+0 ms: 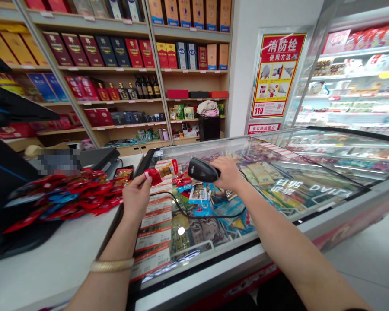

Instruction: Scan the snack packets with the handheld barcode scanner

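My left hand (136,196) pinches the end of a small red snack packet (162,172) with a clear window showing brown food. To its right, my right hand (227,173) grips a black barcode scanner (201,169), its head turned left toward the packet. Beneath the scanner, a few blue and red snack packets (199,193) lie on the glass top of a chest freezer (194,255). The scanner's black cable (181,211) loops over the glass. Left of my left hand, a heap of red and blue snack packets (84,192) covers part of the white counter (68,255).
A black monitor and stand (6,172) rise at the left of the counter. Shelves (116,69) of boxed goods and bottles line the back wall. A red fire-hydrant poster (277,73) hangs beside a lit display fridge (356,86). Price tags (155,233) lie along the freezer's left side.
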Motion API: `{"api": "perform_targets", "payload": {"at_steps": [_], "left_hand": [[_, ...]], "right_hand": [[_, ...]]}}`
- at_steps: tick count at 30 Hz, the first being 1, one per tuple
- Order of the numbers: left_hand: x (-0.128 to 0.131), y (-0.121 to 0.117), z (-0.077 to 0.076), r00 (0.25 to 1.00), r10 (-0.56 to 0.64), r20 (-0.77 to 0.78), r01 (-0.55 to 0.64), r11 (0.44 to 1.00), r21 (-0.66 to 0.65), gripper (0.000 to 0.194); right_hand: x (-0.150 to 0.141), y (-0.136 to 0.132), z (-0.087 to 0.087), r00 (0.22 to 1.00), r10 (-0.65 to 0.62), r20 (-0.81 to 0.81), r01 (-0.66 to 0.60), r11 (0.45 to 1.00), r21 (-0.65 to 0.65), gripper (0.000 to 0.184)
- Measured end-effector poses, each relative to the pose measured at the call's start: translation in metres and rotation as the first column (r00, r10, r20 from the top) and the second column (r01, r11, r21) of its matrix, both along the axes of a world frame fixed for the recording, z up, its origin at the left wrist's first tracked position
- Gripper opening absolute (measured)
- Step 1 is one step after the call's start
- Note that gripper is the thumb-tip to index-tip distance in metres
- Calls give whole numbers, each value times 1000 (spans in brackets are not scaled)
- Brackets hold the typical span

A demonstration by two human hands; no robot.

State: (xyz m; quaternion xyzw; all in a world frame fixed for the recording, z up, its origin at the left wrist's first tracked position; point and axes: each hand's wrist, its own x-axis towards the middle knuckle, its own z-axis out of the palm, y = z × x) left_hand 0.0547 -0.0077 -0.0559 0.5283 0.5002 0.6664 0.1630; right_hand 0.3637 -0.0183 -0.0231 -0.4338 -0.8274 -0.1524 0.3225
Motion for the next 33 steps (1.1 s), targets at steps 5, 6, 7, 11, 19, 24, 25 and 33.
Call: {"api": "perform_targets", "payload": {"at_steps": [5,6,7,11,19,24,25,33], "left_hand": [[15,-6,-5,857,42,-514,-14,998,58,27],[21,-5,-7,810,10,-586,19,999,43,29],[26,-5,-10,762,-37,-647,60,998,12,32],[40,-2,-19,577,-242,-780,175,970,-171,47],[32,-19,0,460,-32,-887,-264,949,-171,52],[3,-26,14,414,110,-904,-618,763,-190,51],[-4,-25,16,422,109,-900,-651,727,-217,52],[-51,-15,15,510,36,-860,-613,716,-333,41]], "right_hand": [[20,13,-5,974,-206,-92,206,978,-14,28],[24,15,-6,965,-240,-103,239,971,-23,26],[27,17,-8,957,-267,-114,265,964,-32,25],[35,23,-15,938,-315,-144,308,949,-72,31],[35,26,-20,938,-330,-102,325,943,-65,25],[32,25,-20,941,-325,-90,322,945,-51,23],[32,25,-20,943,-321,-90,317,947,-52,24],[30,24,-19,943,-319,-96,313,947,-67,24]]}}
